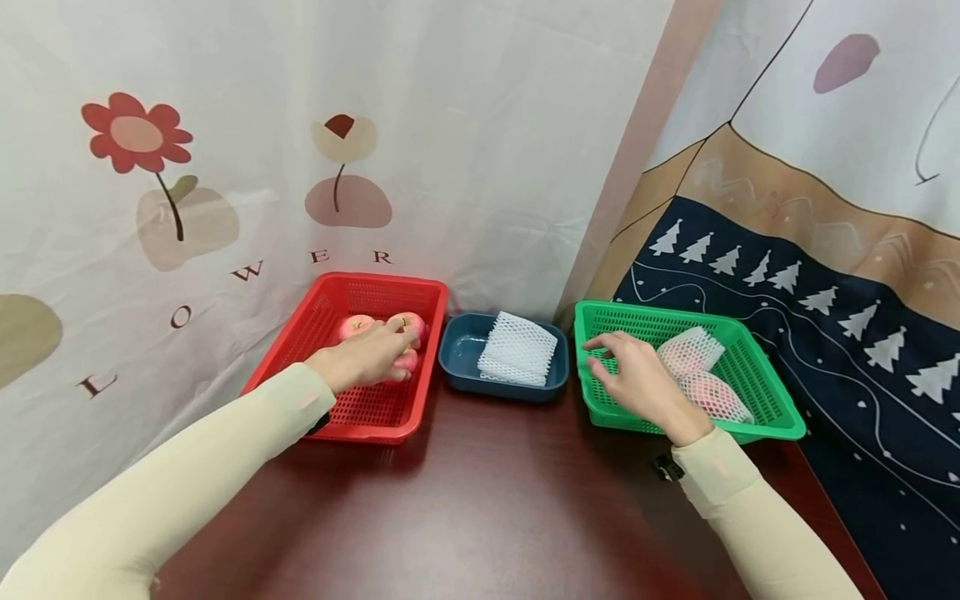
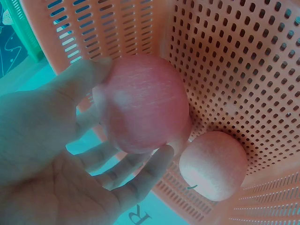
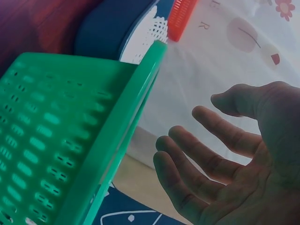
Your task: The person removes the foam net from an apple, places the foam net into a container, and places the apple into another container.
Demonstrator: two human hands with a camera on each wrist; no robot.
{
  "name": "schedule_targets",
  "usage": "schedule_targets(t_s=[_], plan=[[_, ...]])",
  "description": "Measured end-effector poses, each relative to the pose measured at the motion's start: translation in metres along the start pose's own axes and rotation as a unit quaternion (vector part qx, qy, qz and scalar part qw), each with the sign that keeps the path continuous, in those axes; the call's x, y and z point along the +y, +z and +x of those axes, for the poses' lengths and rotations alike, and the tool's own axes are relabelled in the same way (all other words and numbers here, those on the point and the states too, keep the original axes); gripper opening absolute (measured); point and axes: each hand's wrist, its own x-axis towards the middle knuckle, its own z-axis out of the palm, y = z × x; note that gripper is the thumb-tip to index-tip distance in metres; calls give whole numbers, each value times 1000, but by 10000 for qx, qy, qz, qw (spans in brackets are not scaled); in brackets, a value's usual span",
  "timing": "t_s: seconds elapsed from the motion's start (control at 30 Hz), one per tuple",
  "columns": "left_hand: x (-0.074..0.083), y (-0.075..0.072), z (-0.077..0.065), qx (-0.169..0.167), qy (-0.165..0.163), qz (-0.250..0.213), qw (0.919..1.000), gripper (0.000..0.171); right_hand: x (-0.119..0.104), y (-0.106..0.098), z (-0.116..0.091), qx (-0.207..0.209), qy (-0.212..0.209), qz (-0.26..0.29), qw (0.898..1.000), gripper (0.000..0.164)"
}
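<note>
Inside the red basket (image 1: pixel 408 417), my left hand (image 1: pixel 367 354) has its thumb and fingers around an apple (image 2: pixel 145 103). In the left wrist view the thumb lies against its upper left side and the fingertips reach its lower edge. Another apple (image 2: pixel 213 164) sits on the basket floor beside it, and part of a third shows behind the held one. Over the left side of the green basket (image 1: pixel 750 429), my right hand (image 1: pixel 637 379) hovers with fingers loosely spread and nothing in them. Two apples in white foam nets (image 1: pixel 716 397) lie in that basket.
Between the baskets stands a dark blue tray (image 1: pixel 461 382) with white foam nets (image 1: pixel 516 350) in it. All three containers sit at the back of the brown table (image 1: pixel 480 500), against a printed curtain (image 1: pixel 480 150).
</note>
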Motion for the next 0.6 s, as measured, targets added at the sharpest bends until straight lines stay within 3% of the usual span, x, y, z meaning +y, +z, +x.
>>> schedule_targets(t_s=[0.4,0.6], plan=[[-4,-1,12,-456,89,1,9989,49,4,-13,-6,-86,300,6,9995,29],[-6,-2,16,-572,-44,-237,9981,46,6,-18,-10,-33,305,23,9995,28]])
